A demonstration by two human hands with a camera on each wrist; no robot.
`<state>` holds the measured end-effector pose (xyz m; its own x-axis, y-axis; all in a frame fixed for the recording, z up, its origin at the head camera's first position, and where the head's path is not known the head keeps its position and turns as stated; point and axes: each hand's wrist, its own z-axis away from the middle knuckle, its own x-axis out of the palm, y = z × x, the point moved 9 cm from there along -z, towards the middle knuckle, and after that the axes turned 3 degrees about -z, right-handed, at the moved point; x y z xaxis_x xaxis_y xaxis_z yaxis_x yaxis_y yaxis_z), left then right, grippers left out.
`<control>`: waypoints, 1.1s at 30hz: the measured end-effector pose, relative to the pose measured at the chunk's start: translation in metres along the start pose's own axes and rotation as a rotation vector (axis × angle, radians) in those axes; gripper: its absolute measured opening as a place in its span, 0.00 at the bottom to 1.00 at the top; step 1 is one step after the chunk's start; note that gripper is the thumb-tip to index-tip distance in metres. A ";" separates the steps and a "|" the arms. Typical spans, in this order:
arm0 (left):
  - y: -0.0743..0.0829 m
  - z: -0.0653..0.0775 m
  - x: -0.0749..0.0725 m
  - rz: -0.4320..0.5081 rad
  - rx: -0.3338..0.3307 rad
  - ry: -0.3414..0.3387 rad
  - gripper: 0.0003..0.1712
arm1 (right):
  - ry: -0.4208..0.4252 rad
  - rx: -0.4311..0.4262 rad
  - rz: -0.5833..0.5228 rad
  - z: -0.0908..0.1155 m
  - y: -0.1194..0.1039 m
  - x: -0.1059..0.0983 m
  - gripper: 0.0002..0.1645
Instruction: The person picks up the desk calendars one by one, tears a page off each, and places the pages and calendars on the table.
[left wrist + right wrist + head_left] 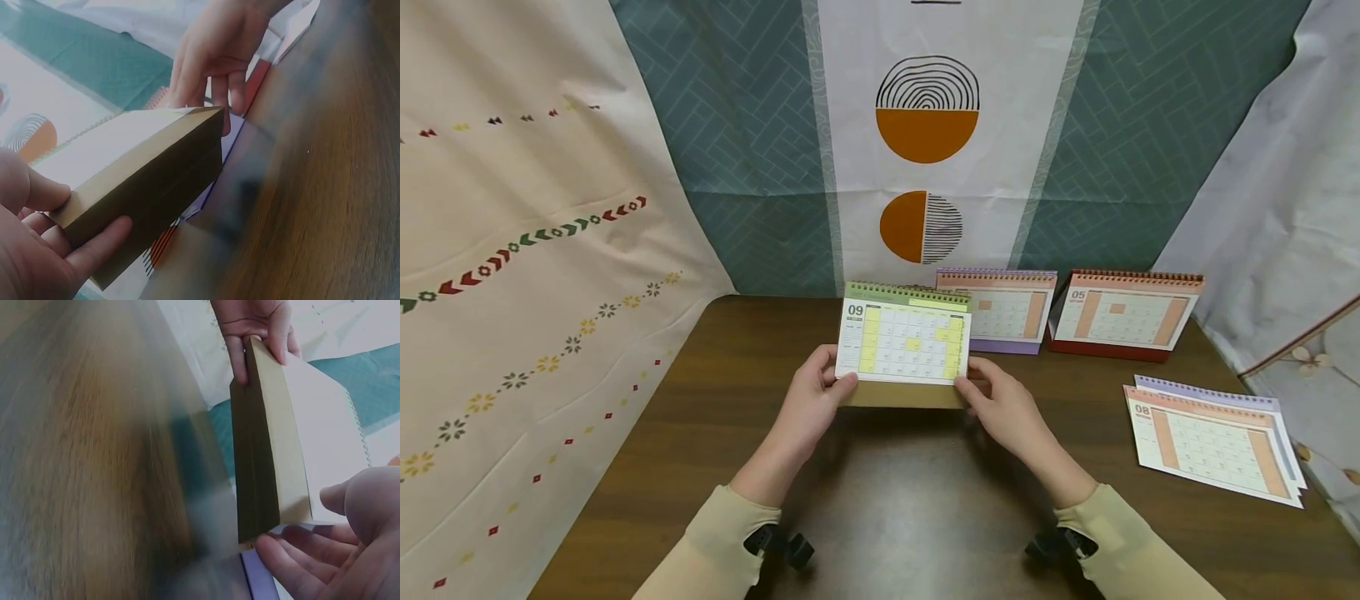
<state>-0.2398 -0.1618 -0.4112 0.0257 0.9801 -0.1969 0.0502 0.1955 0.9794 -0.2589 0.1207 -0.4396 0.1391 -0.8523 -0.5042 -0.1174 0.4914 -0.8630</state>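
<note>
A desk calendar point(904, 343) with a green spiral-bound top and a tan cardboard base shows page 09, its weekend columns in yellow. Both hands hold it up off the table, tilted toward the head camera. My left hand point(815, 390) grips its lower left corner, thumb on the front and fingers beneath, as the left wrist view shows. At the lower right corner my right hand point(1003, 406) has its thumb on the page and its fingers under the base. In the right wrist view the base point(253, 450) is seen from below, its underside in shadow.
Behind the held calendar stands a purple-based desk calendar point(1007, 321), partly covered by it. A red-based calendar point(1123, 312) showing 05 stands to its right. Loose calendar sheets point(1217, 446), the top one marked 08, lie at the right of the wooden table point(700, 483). Patterned cloths point(760, 150) hang around the table.
</note>
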 end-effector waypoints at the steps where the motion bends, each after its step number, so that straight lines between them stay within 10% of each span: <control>1: 0.000 0.000 -0.002 -0.001 -0.001 0.003 0.18 | 0.004 0.003 -0.005 -0.001 -0.001 0.002 0.28; 18: -0.014 -0.010 -0.021 -0.220 0.036 0.105 0.27 | -0.038 0.014 -0.186 -0.030 -0.022 0.040 0.24; 33: -0.029 -0.034 -0.041 -0.416 -0.010 0.188 0.29 | -0.037 0.014 -0.067 -0.055 -0.029 0.062 0.36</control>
<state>-0.2759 -0.2062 -0.4296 -0.1760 0.8073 -0.5632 0.0085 0.5734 0.8193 -0.3005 0.0433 -0.4439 0.1820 -0.8763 -0.4460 -0.0925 0.4363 -0.8950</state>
